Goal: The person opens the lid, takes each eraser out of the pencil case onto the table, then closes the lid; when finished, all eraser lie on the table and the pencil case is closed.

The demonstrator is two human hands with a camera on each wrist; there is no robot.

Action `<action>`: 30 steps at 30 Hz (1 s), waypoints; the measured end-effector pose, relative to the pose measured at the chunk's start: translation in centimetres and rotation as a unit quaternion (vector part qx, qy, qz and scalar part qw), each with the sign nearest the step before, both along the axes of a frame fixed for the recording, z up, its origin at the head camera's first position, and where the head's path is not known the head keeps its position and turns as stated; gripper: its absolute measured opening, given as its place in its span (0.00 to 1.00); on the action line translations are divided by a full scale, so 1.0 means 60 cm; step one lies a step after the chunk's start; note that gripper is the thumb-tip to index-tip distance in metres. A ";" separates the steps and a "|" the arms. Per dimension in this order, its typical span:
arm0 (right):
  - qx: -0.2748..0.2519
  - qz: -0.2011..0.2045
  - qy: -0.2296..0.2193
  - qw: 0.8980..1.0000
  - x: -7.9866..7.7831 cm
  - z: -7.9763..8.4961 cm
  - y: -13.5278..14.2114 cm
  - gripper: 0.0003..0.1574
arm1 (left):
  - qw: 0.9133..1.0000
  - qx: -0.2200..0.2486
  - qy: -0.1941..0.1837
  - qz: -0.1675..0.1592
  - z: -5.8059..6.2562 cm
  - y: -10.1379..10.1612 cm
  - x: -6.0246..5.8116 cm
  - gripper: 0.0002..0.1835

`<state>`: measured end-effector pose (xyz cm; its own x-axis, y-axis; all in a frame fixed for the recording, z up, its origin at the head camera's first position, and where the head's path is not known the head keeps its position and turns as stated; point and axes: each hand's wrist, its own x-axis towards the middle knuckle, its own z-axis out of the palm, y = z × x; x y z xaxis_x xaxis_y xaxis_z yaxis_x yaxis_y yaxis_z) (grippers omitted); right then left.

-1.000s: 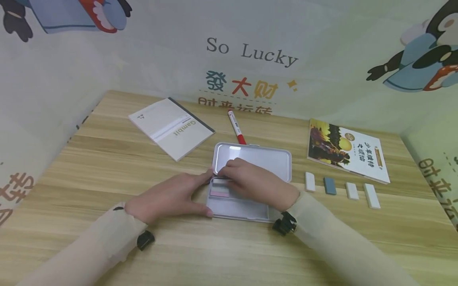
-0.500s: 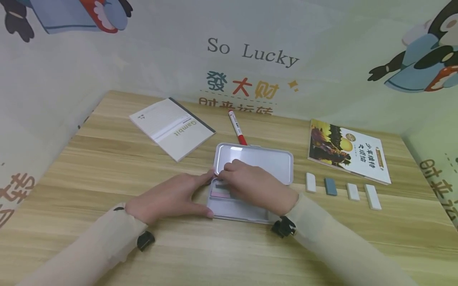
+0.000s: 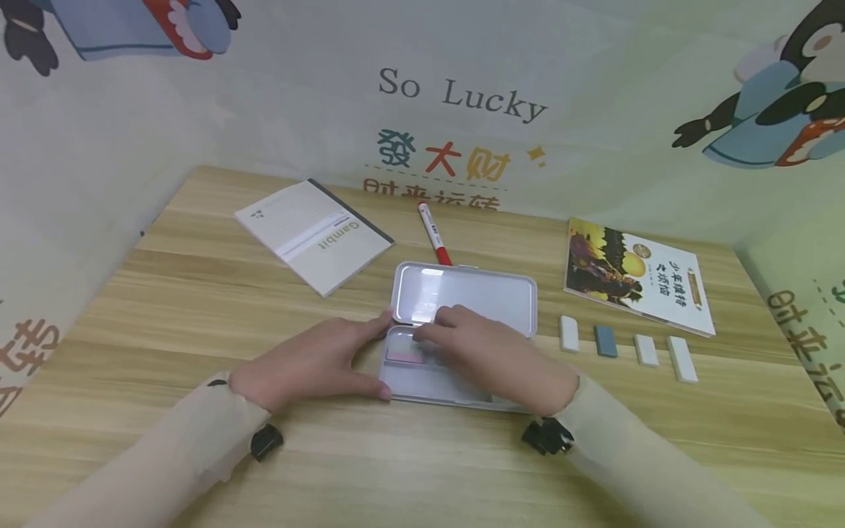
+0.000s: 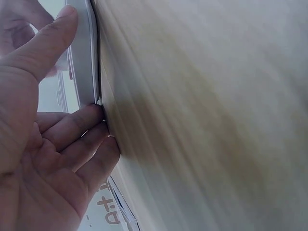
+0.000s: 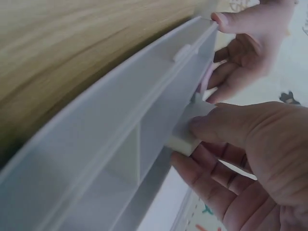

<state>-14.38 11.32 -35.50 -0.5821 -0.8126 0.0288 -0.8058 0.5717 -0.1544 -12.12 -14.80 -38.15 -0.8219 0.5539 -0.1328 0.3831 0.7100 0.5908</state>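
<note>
A white pencil case (image 3: 436, 385) lies with its lid (image 3: 498, 293) folded back. My left hand (image 3: 310, 363) holds its left end, thumb at the near corner and fingers at the hinge side; the left wrist view shows this left hand (image 4: 57, 120) against the case's side. Over the divided tray is my right hand (image 3: 498, 359). In the right wrist view, this right hand (image 5: 240, 159) pinches a small white block (image 5: 185, 132), apparently an eraser, at a compartment. A pink block (image 3: 404, 358) lies in the tray's left compartment. Fingers hide part of the tray.
To the right stand several blocks like erasers, including a grey-blue block (image 3: 605, 341) and a long white block (image 3: 682, 359). A picture-covered book (image 3: 637, 275), a notebook (image 3: 315, 236) and a red-capped marker (image 3: 434, 233) lie farther back.
My right hand has shifted right and slightly nearer, showing more of the left compartment. My left hand and the case have stayed in place.
</note>
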 end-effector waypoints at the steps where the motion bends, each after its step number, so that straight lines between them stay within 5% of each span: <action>1: -0.019 -0.007 -0.008 1.000 0.002 0.003 0.007 0.22 | 1.000 0.000 -0.002 0.001 0.000 0.001 -0.001 0.59; 9: -0.154 -0.105 -0.091 0.978 0.017 0.018 0.088 0.21 | 1.000 -0.003 -0.002 0.002 -0.001 0.002 -0.004 0.59; 16: -0.244 -0.139 -0.091 0.956 0.031 0.008 0.170 0.22 | 1.000 -0.007 -0.003 0.004 0.002 0.001 -0.003 0.59; 24: -0.232 -0.204 -0.038 0.950 0.054 -0.008 0.253 0.24 | 1.000 -0.007 -0.005 0.000 0.001 0.004 -0.003 0.59; 30: -0.213 -0.238 -0.042 0.947 0.066 -0.019 0.304 0.24 | 1.000 -0.008 -0.005 0.004 0.000 0.002 -0.001 0.59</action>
<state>-10.40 29.57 -36.67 -0.8940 -0.3826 0.2331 -0.4476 0.7384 -0.5044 -12.17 -14.68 -38.18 -0.8246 0.5456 -0.1496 0.3725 0.7225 0.5824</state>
